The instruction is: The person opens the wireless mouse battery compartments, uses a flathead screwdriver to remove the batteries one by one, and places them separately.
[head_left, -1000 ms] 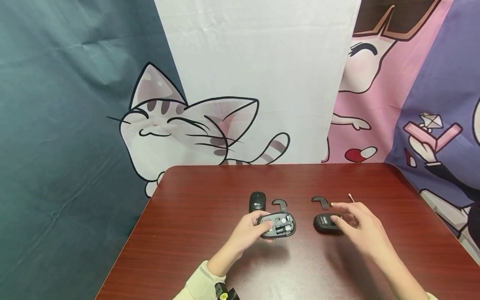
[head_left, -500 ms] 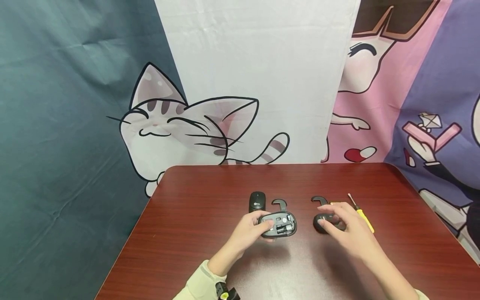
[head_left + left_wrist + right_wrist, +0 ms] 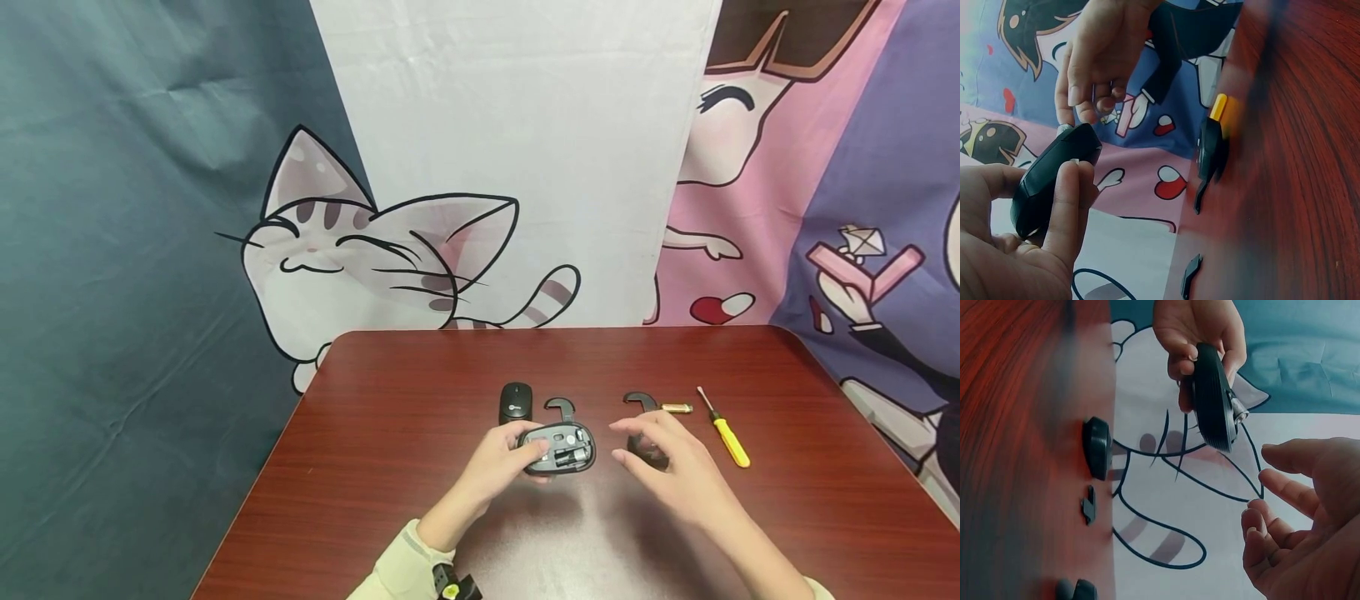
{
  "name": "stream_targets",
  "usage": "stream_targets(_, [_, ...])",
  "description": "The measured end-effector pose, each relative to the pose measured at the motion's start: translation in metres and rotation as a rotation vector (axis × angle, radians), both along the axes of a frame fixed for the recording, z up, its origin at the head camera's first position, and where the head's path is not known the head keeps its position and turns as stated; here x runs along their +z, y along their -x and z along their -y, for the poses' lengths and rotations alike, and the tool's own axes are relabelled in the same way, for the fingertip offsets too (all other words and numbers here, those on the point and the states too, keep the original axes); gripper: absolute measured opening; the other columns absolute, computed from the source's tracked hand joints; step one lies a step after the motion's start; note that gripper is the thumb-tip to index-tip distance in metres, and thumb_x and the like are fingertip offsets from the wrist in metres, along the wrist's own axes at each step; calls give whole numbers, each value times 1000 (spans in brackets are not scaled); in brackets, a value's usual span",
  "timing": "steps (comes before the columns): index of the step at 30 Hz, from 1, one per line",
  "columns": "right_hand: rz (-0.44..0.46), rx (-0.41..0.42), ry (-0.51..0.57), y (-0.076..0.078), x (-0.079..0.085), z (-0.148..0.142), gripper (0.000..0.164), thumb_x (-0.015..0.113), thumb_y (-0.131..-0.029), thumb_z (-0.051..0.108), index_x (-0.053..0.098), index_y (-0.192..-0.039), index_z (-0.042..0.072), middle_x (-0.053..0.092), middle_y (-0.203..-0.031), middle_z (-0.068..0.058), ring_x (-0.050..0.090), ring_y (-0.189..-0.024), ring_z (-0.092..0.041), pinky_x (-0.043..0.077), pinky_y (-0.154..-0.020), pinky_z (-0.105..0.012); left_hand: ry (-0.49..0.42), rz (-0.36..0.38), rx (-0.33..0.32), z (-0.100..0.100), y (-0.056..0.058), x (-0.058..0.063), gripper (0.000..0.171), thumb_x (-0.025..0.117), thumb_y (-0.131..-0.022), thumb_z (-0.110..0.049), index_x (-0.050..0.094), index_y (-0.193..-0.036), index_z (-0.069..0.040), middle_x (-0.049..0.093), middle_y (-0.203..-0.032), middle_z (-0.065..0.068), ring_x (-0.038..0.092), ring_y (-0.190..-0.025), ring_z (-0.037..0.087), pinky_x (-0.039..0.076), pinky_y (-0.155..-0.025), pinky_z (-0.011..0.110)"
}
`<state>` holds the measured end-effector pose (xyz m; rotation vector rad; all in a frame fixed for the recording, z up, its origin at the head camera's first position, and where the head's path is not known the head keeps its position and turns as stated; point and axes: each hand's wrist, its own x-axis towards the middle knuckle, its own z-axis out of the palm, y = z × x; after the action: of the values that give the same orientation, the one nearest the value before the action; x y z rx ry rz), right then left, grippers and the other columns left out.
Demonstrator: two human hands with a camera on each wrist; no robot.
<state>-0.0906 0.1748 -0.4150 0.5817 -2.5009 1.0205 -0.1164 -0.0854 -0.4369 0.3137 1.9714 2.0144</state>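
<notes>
My left hand (image 3: pixel 495 458) holds a black computer mouse (image 3: pixel 557 440) raised over the table, its underside facing up and the thumb pressed on it. The battery compartment is uncovered, and a silver battery (image 3: pixel 1239 412) sticks up from it in the right wrist view. My right hand (image 3: pixel 678 467) hovers just right of this mouse, thumb and fingers apart with nothing between them. Beneath the right hand and partly hidden lies another black mouse (image 3: pixel 647 452). In the left wrist view, the right fingertips (image 3: pixel 1065 114) overlap the battery's end by the mouse's edge.
Behind the held mouse stands a third black mouse (image 3: pixel 515 402) beside a hooked black cover (image 3: pixel 561 407). Farther right lie a second hooked cover (image 3: pixel 640 399), a gold-coloured battery (image 3: pixel 677 408) and a yellow-handled screwdriver (image 3: pixel 727 435) on the brown table (image 3: pixel 405 375).
My right hand has moved left toward the held mouse, uncovering the gold-coloured battery and the screwdriver. It now covers part of the mouse on the table. My left hand has stayed nearly still.
</notes>
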Motion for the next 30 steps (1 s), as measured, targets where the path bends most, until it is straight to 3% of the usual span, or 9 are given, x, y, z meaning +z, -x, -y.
stream_targets(3, [-7,12,8,-1,0,3,40,85,-81,10,71,-114,27,58,-103,15,56,-79,-5,53,-66,-18,-6,-1,-1,-1,-1,0,36,65,-97,-13,61,-126,8,74,-101,22,75,-80,37,67,-75,44])
stream_targets(8, [-29,46,21,-3,-1,8,41,85,-80,7,71,-113,26,56,-100,14,52,-78,-6,48,-64,-15,-16,1,-2,-2,0,-2,35,64,-98,-12,61,-126,8,74,-101,21,75,-78,30,67,-74,44])
stream_targets(16, [-18,67,30,-6,-5,16,40,84,-80,6,72,-112,26,58,-105,15,55,-84,-5,53,-71,-17,-1,4,1,-2,0,-1,36,64,-98,-14,61,-127,8,74,-99,20,74,-79,38,67,-75,46])
stream_targets(21, [-7,67,18,-7,-7,19,40,84,-80,7,72,-113,27,61,-105,9,58,-84,-6,58,-70,-22,10,0,0,-1,0,-1,37,65,-98,-14,61,-126,8,74,-98,19,75,-78,35,67,-74,41])
stream_targets(30, [-48,91,23,-5,-12,24,40,86,-77,5,73,-109,24,59,-103,10,55,-82,-3,55,-65,-19,4,-4,-14,-1,1,-4,37,65,-97,-15,61,-125,9,74,-97,19,75,-75,26,67,-74,43])
